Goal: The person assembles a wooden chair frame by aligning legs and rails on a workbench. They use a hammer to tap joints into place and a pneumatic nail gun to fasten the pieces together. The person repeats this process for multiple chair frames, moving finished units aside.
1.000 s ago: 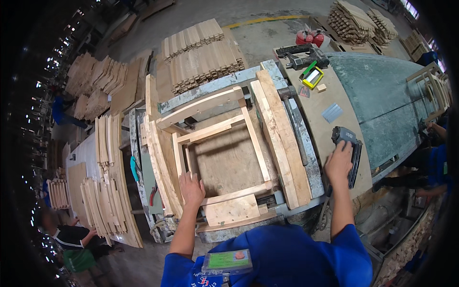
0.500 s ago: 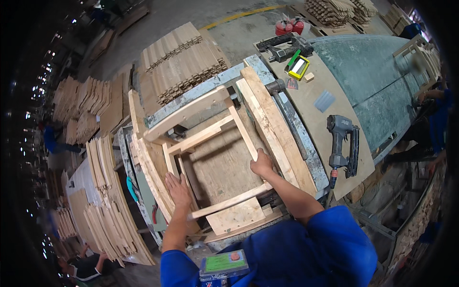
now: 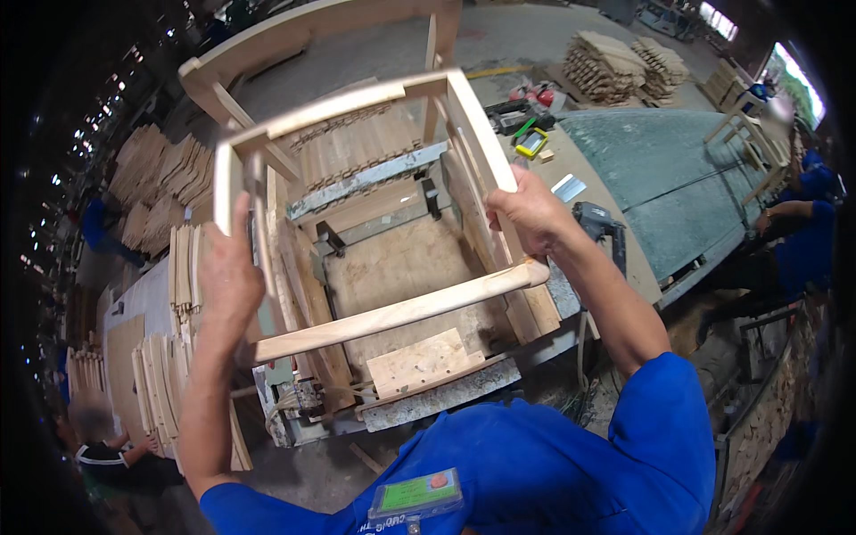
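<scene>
A pale wooden chair frame [image 3: 401, 312] is up in the air above the workbench, tilted, with its long curved back rail [image 3: 312, 28] at the far end. My left hand [image 3: 234, 281] grips its left side rail, thumb pointing up, slightly blurred. On the other side my right hand [image 3: 533, 214] is closed around the right side rail, close to the near right corner. Beneath the frame lies the bench's plywood base [image 3: 392, 267], flanked by upright wooden side boards. A small flat wooden block [image 3: 419, 364] is fixed at the bench's near edge.
At the right, a board carries a nail gun [image 3: 599, 234] and a yellow box [image 3: 532, 143]. Beyond it stretches a large green-grey table [image 3: 660, 169]. Stacked wooden slats [image 3: 156, 383] lie at the left. Co-workers [image 3: 798, 241] are at the right edge and lower left.
Both hands have raised the chair frame out of the bench's fixture, up and away from it. My right hand has shifted its hold, and the left now wraps the side rail.
</scene>
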Demonstrator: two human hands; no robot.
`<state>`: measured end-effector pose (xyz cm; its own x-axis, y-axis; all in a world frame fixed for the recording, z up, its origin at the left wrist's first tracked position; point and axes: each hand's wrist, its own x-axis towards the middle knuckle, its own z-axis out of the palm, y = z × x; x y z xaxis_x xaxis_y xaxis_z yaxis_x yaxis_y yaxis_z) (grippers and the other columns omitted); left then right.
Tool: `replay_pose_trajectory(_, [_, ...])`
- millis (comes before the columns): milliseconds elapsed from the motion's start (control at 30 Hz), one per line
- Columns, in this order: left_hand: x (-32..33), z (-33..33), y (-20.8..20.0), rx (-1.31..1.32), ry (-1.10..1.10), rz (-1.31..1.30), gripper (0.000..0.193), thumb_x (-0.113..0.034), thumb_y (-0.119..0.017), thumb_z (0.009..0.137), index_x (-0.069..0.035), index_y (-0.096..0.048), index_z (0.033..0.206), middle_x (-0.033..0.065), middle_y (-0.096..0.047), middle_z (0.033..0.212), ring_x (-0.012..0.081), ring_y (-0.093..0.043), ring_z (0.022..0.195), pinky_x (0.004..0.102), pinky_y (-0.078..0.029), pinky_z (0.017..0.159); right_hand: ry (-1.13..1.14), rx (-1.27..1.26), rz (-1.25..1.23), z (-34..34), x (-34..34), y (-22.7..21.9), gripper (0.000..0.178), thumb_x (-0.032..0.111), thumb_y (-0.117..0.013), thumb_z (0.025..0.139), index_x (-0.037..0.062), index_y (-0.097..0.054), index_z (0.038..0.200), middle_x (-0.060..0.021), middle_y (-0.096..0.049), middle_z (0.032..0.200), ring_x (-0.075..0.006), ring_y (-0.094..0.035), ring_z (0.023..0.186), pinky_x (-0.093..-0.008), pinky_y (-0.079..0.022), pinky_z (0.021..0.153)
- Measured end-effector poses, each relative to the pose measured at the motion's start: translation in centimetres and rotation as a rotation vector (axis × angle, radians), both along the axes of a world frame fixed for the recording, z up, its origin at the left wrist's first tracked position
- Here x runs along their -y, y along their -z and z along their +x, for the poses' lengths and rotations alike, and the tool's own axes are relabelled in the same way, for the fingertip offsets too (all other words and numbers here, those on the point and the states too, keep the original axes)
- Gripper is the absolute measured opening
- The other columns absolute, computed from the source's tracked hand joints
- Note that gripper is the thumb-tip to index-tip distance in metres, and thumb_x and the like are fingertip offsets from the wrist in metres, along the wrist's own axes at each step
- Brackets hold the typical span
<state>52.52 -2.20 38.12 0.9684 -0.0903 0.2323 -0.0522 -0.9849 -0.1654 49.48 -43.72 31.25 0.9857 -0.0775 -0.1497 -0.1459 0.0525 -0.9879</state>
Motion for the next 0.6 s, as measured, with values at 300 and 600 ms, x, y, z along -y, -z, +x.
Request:
replay_pose_trajectory(300, [-4.3, -7.5, -14.8, 0.303, 0.688, -0.927, 0.078, -0.016, -0.064, 0.097, -0.009, -0.028, 0.166, 0.0158, -0.061, 0.120, 0.0218, -0.067, 0.089, 0.0339, -0.056, 0.078, 0.294, 0.455, -0.014, -15.8, 0.5, -13.5, 0.036, 0.010, -0.073, 0.092, -0.0025, -0.059, 0.123, -0.0071, -0.066, 0.099, -0.0151, -0.067, 0.083, -0.0345, -0.060, 0.080])
replay_pose_trajectory(600, [7.9, -10.1, -8.7, -0.272, 1.194, -1.965, 0.062, -0.006, -0.058, 0.099, 0.012, -0.032, 0.152, 0.0083, -0.044, 0.098, 0.0116, -0.043, 0.076, 0.0252, -0.042, 0.065, 0.820, 0.728, -1.148, -32.5, 5.5, -22.1, 0.041, 0.032, -0.060, 0.104, 0.0017, -0.064, 0.132, -0.0144, -0.074, 0.107, -0.0227, -0.071, 0.097, -0.0380, -0.056, 0.087])
